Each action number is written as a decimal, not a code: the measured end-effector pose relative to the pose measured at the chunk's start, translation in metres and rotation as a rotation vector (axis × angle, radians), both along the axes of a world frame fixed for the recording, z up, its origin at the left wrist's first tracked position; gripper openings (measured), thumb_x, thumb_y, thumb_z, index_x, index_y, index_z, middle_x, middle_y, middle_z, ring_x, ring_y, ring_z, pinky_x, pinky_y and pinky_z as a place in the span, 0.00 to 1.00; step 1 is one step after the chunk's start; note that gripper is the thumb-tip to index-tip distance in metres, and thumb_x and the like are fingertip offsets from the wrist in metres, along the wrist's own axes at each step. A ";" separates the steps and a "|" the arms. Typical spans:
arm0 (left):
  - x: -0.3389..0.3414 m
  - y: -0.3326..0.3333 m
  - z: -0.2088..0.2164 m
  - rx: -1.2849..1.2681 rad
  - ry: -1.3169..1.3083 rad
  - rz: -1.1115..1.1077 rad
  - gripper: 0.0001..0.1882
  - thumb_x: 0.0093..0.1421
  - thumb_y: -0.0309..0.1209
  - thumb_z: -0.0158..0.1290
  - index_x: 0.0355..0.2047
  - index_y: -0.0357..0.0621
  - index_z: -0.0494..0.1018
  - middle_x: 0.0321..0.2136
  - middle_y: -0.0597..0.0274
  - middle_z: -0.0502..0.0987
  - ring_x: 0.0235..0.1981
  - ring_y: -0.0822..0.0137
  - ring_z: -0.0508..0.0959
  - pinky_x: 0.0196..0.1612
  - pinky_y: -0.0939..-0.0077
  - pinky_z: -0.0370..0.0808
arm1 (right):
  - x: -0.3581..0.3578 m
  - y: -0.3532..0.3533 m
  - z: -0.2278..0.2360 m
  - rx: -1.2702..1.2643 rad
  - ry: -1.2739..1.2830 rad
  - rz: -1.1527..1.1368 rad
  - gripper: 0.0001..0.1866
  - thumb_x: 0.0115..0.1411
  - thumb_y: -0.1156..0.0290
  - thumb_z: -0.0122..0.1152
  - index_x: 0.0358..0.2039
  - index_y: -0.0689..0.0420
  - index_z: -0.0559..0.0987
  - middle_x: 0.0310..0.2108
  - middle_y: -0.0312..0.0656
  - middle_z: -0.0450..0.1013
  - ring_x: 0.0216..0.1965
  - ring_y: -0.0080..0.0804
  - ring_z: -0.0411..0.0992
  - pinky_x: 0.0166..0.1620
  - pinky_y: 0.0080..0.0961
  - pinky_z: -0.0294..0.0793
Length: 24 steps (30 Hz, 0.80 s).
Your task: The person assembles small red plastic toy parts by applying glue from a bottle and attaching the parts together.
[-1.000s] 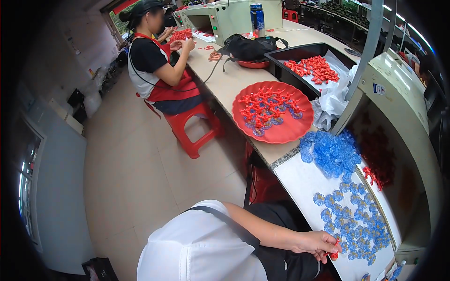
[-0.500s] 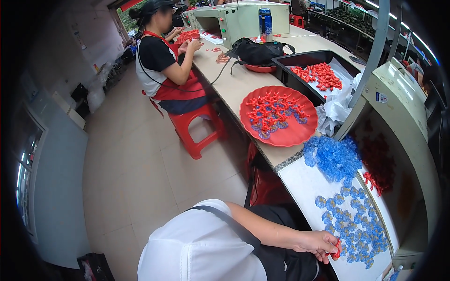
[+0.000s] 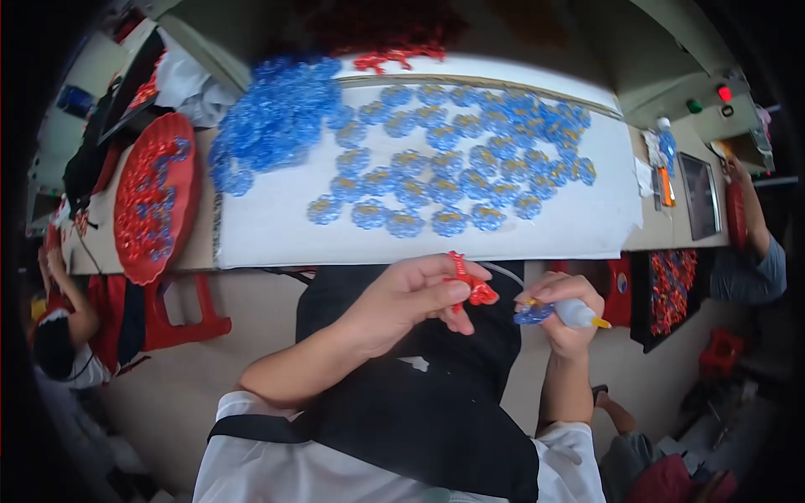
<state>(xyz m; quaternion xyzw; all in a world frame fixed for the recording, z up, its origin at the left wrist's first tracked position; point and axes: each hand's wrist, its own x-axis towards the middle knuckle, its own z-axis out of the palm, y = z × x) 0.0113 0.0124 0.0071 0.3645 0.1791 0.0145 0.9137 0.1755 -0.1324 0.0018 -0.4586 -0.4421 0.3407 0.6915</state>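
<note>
Between the thumb and fingers of my left hand (image 3: 398,302) is a small red plastic figure (image 3: 480,292), held in front of the table edge. To its right, my right hand (image 3: 572,331) is closed on a white squeeze bottle (image 3: 575,313) with a yellow tip, and its fingertips also grip a clear blue flower-shaped piece (image 3: 532,315). The blue piece and the red figure are close together but apart. Beyond my hands, rows of similar blue pieces (image 3: 411,191) with yellowish centres lie on a white sheet (image 3: 277,239).
A heap of blue pieces (image 3: 277,117) is at the left of the sheet. Further left stands a red scalloped plate (image 3: 191,201) of red-and-blue items. Red figures (image 3: 398,59) lie at the machine opening. A box of red parts (image 3: 671,289) is at right; co-workers sit either side.
The view has swung right from the aisle to the table in front of me. My right hand with the bottle and blue piece now shows; my left hand still holds a red figure.
</note>
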 end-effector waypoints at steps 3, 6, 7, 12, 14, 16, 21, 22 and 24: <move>0.001 -0.009 -0.001 -0.035 0.034 -0.001 0.16 0.56 0.31 0.46 0.43 0.36 0.65 0.34 0.57 0.73 0.25 0.72 0.75 0.31 0.84 0.69 | 0.001 -0.003 -0.003 -0.022 -0.026 0.027 0.10 0.40 0.84 0.60 0.27 0.66 0.75 0.29 0.49 0.71 0.31 0.36 0.71 0.35 0.25 0.71; 0.002 -0.014 -0.002 -0.044 0.064 -0.004 0.15 0.56 0.31 0.47 0.42 0.36 0.66 0.33 0.58 0.73 0.25 0.71 0.75 0.31 0.83 0.70 | 0.003 -0.001 -0.005 -0.055 -0.161 0.021 0.09 0.42 0.80 0.62 0.26 0.64 0.74 0.28 0.46 0.68 0.28 0.34 0.71 0.32 0.24 0.71; 0.004 -0.014 -0.002 -0.038 0.062 -0.016 0.15 0.56 0.30 0.47 0.42 0.36 0.66 0.32 0.59 0.73 0.25 0.71 0.75 0.31 0.83 0.70 | 0.004 -0.001 -0.006 -0.063 -0.236 0.041 0.09 0.45 0.75 0.63 0.26 0.64 0.73 0.27 0.45 0.67 0.26 0.33 0.71 0.30 0.23 0.73; 0.008 -0.015 0.000 -0.006 0.064 -0.011 0.13 0.56 0.28 0.46 0.41 0.34 0.67 0.28 0.58 0.73 0.23 0.70 0.75 0.30 0.81 0.73 | 0.002 0.001 -0.008 -0.096 -0.264 0.029 0.11 0.42 0.73 0.65 0.25 0.64 0.74 0.27 0.45 0.67 0.27 0.30 0.70 0.31 0.21 0.72; 0.008 -0.014 0.000 0.016 0.069 -0.013 0.13 0.56 0.28 0.46 0.40 0.34 0.67 0.28 0.58 0.73 0.23 0.70 0.75 0.29 0.81 0.72 | 0.002 0.002 -0.008 -0.109 -0.271 0.030 0.12 0.41 0.73 0.66 0.25 0.64 0.74 0.27 0.44 0.67 0.27 0.30 0.70 0.31 0.21 0.71; 0.008 -0.013 -0.001 0.019 0.072 -0.027 0.13 0.56 0.28 0.46 0.40 0.34 0.67 0.28 0.58 0.74 0.23 0.71 0.75 0.29 0.82 0.72 | 0.002 0.004 -0.006 -0.132 -0.255 0.041 0.12 0.41 0.73 0.66 0.25 0.64 0.75 0.27 0.45 0.68 0.27 0.30 0.70 0.31 0.21 0.71; 0.008 -0.009 -0.004 0.047 0.069 -0.090 0.14 0.56 0.30 0.47 0.41 0.36 0.67 0.31 0.59 0.74 0.24 0.73 0.75 0.29 0.85 0.70 | 0.004 0.003 0.000 -0.137 -0.342 0.050 0.12 0.40 0.73 0.66 0.26 0.63 0.76 0.27 0.45 0.69 0.27 0.29 0.70 0.30 0.19 0.69; 0.008 -0.008 -0.005 0.041 0.078 -0.106 0.14 0.56 0.31 0.47 0.41 0.36 0.68 0.30 0.59 0.74 0.23 0.73 0.74 0.29 0.85 0.70 | 0.005 0.003 0.003 -0.144 -0.403 0.056 0.12 0.39 0.74 0.66 0.26 0.62 0.76 0.26 0.44 0.70 0.26 0.29 0.70 0.30 0.18 0.68; 0.010 -0.007 -0.005 0.035 0.087 -0.125 0.14 0.56 0.31 0.47 0.41 0.36 0.68 0.30 0.60 0.74 0.23 0.73 0.74 0.29 0.85 0.70 | 0.006 0.004 0.007 -0.141 -0.449 0.073 0.12 0.38 0.76 0.65 0.28 0.60 0.77 0.26 0.42 0.70 0.26 0.29 0.70 0.28 0.19 0.68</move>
